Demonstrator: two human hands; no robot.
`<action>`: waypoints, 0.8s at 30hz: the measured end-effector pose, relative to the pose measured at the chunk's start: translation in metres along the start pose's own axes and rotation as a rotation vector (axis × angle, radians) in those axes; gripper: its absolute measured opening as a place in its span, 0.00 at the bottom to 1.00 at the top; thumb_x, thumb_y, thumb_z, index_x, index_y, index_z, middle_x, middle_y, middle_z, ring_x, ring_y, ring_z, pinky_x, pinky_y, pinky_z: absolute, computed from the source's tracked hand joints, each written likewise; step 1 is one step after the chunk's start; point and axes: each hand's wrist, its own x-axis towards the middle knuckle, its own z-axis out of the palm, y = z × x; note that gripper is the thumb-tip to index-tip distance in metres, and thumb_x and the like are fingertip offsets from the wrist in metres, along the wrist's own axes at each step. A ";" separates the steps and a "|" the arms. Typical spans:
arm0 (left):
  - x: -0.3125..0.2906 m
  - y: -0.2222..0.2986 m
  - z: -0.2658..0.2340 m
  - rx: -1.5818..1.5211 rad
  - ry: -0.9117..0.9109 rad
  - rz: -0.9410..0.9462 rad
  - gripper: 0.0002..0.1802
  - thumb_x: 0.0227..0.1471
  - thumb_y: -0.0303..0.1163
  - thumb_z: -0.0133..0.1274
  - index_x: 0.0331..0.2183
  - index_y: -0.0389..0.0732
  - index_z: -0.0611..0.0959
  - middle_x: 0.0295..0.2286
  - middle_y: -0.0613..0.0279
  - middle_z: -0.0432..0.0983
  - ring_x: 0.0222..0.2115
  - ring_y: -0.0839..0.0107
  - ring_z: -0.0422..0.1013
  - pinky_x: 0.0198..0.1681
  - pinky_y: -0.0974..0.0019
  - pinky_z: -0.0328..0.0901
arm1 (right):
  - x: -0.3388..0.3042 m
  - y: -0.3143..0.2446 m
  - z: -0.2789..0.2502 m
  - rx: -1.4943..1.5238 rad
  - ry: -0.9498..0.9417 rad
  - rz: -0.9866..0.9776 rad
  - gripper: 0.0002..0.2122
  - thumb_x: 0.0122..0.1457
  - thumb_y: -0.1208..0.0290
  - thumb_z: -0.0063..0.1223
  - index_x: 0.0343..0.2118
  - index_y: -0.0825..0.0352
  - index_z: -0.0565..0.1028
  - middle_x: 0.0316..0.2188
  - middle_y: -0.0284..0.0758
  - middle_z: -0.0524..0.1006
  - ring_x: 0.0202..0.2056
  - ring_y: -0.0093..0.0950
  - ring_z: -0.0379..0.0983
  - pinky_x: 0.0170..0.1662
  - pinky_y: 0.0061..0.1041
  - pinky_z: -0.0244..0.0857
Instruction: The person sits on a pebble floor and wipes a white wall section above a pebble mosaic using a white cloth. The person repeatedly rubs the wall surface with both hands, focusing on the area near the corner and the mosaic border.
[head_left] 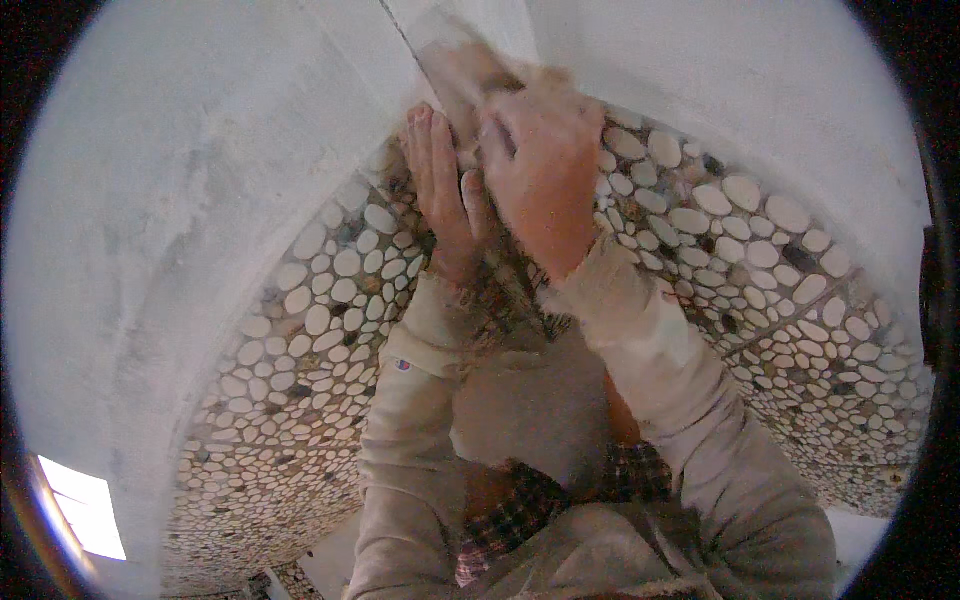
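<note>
My left hand [440,185] lies with its fingers stretched out together, its thumb apart, near where the white plastered surface [250,120] meets the pebbled surface [345,290]. It holds nothing that I can see. Close beside it, my right hand [540,165] is closed with its fingers bent, and motion smears it. A blurred brownish, flat-looking thing [460,75] shows just beyond both hands, against the white surface. Whether my right hand grips it is hard to make out, as the fingertips are hidden.
White and grey pebbles with some dark ones spread on both sides of my arms. A thin dark line [400,32] crosses the white surface above the hands. A bright window [85,508] shows at lower left. A dark object [932,300] stands at the right rim.
</note>
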 end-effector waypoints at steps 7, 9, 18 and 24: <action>0.014 0.017 0.002 -0.016 0.004 -0.145 0.27 0.61 0.35 0.36 0.56 0.25 0.65 0.57 0.35 0.56 0.60 0.40 0.51 0.63 0.44 0.43 | 0.013 0.025 0.006 0.036 0.059 0.064 0.04 0.49 0.74 0.58 0.29 0.66 0.77 0.27 0.38 0.78 0.31 0.37 0.74 0.39 0.35 0.62; 0.002 0.004 0.003 -0.001 0.051 -0.018 0.27 0.61 0.35 0.36 0.55 0.25 0.65 0.57 0.35 0.56 0.60 0.40 0.51 0.63 0.44 0.43 | 0.005 0.008 0.001 0.013 -0.006 -0.008 0.03 0.50 0.75 0.57 0.29 0.66 0.77 0.27 0.38 0.78 0.32 0.38 0.73 0.39 0.36 0.62; 0.005 0.003 0.005 -0.025 0.053 0.012 0.27 0.60 0.35 0.38 0.55 0.27 0.67 0.57 0.37 0.58 0.60 0.42 0.51 0.63 0.45 0.44 | 0.008 0.013 0.001 -0.012 0.009 -0.022 0.04 0.50 0.76 0.57 0.30 0.65 0.78 0.27 0.37 0.78 0.32 0.39 0.73 0.39 0.37 0.62; 0.005 -0.005 0.000 -0.018 0.077 0.053 0.27 0.59 0.35 0.38 0.56 0.28 0.66 0.57 0.37 0.58 0.60 0.42 0.52 0.63 0.44 0.43 | 0.009 0.015 0.011 -0.024 0.079 -0.047 0.03 0.49 0.75 0.58 0.28 0.65 0.76 0.25 0.37 0.77 0.31 0.38 0.73 0.38 0.36 0.63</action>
